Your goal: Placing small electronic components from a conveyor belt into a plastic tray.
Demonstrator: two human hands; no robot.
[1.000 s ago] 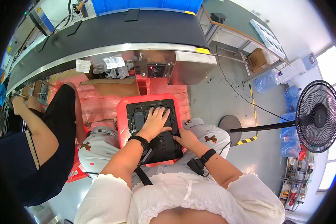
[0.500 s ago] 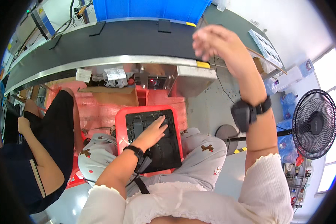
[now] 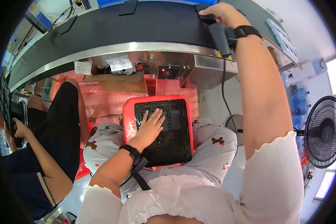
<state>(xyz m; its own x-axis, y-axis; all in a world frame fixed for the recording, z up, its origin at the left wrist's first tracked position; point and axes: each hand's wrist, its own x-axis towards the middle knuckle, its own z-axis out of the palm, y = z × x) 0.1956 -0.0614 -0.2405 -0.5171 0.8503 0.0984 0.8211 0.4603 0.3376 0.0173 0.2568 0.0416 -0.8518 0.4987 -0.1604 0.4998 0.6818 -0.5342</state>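
Observation:
My left hand point(image 3: 150, 127) lies with its fingers spread on a black moulded tray point(image 3: 171, 147) with rectangular recesses. The tray rests on a red plastic stool point(image 3: 129, 121) between my knees. Stretched far forward, my right hand point(image 3: 226, 15) grips a flat black rectangular piece point(image 3: 202, 10) at the right end of the dark conveyor belt point(image 3: 164, 26). Its thumb is on the near side of the piece; the other fingers are partly hidden. Two similar pieces lie farther left on the belt, a middle one point(image 3: 128, 7) and a left one point(image 3: 68, 25).
Below the belt's metal rim hangs a control box point(image 3: 170, 71) with a red light, beside an open cardboard box point(image 3: 117, 83). A co-worker point(image 3: 44, 149) sits close on the left. A black fan point(image 3: 324, 130) stands at right; a cable point(image 3: 224, 93) hangs from my right wrist.
My right hand has gone from the air above the belt's end to a black piece there. The pieces have shifted right along the belt. My left hand has moved left on the tray.

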